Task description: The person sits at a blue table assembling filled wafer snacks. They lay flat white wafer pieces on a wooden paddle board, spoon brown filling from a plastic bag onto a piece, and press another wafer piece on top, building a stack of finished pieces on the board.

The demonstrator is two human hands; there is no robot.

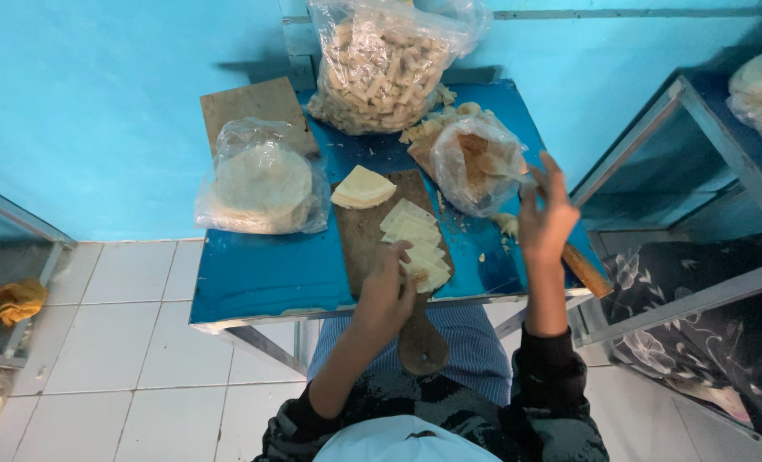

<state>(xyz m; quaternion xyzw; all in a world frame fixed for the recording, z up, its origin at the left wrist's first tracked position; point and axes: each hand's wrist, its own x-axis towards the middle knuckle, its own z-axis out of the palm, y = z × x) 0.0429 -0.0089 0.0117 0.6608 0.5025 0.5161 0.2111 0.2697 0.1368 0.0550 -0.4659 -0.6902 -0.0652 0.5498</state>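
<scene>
Head view, as I log it from my station. Left hand: fingers curled down onto pale dough strips at frame centre, pinching them. Right hand: raised right of centre, fingers spread apart, holding nothing. Strips: fanned on a dark wooden board. Folded dough stack: upper end of board. Blue table: beneath. Bag of flat rounds: left of board. Small crumb bag: right. Large bag of cut sticks: top centre.
</scene>
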